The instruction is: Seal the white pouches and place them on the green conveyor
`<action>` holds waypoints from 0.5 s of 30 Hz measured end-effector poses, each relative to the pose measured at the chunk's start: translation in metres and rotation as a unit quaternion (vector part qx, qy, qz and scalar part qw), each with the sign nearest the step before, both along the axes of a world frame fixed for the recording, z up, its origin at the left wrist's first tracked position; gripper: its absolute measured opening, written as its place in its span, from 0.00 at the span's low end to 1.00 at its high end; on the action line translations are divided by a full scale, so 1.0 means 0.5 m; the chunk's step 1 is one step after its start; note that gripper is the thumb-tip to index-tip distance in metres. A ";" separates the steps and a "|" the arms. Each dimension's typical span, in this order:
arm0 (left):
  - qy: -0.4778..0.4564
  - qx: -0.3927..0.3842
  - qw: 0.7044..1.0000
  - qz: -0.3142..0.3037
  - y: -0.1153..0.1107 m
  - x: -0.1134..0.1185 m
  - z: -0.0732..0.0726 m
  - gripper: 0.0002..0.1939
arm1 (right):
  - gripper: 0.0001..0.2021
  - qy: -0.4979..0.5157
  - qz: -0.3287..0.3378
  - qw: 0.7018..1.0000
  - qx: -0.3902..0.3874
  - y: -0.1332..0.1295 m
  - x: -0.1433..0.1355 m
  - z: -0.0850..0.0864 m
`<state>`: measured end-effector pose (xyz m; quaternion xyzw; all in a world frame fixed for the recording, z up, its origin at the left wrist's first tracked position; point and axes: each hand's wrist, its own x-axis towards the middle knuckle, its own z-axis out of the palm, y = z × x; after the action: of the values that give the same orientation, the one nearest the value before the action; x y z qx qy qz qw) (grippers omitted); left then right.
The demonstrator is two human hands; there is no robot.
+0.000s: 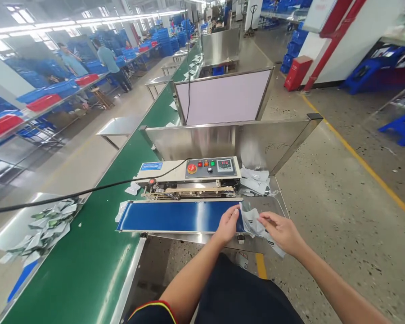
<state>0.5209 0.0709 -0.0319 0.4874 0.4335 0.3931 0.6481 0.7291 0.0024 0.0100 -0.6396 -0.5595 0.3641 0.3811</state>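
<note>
A white printed plastic pouch (251, 219) hangs between my two hands at the right end of the blue belt. My left hand (228, 223) pinches its left upper edge, over the belt. With thumb and fingers closed, my right hand (281, 230) grips its right side. Just beyond the blue belt (175, 217) stands a band sealing machine (189, 180), its control panel (211, 168) showing a red stop button and a lit display. More white pouches (255, 182) lie in a pile to the right of the machine.
A long green conveyor (97, 265) runs along the left, with a small pouch (133, 188) by the machine. Beyond it, a metal shelf holds a heap of pouches (50, 225). A black cable (87, 192) crosses in front. A steel partition (202, 143) stands behind the machine. Two people work far left.
</note>
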 end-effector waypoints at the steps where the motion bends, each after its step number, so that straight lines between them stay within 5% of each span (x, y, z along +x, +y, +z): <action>1: -0.015 -0.021 0.999 -0.032 0.004 0.011 -0.019 0.31 | 0.27 0.019 -0.018 0.999 -0.024 0.005 0.008 -0.007; 3: -0.017 -0.057 0.997 -0.055 0.015 0.033 -0.055 0.32 | 0.27 0.048 -0.062 0.995 -0.054 0.019 0.024 -0.023; 9: 0.055 -0.184 0.980 0.049 0.080 0.081 -0.108 0.25 | 0.19 0.036 -0.200 0.959 -0.196 0.095 0.061 -0.078; 15: 0.059 -0.251 0.958 0.127 0.120 0.059 -0.106 0.16 | 0.13 0.032 -0.150 0.963 -0.223 0.193 0.044 -0.106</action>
<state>0.5506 0.1309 -0.0847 0.2721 0.6140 0.3208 0.6679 0.7510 0.0987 -0.0432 -0.7729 -0.3494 0.4389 0.2965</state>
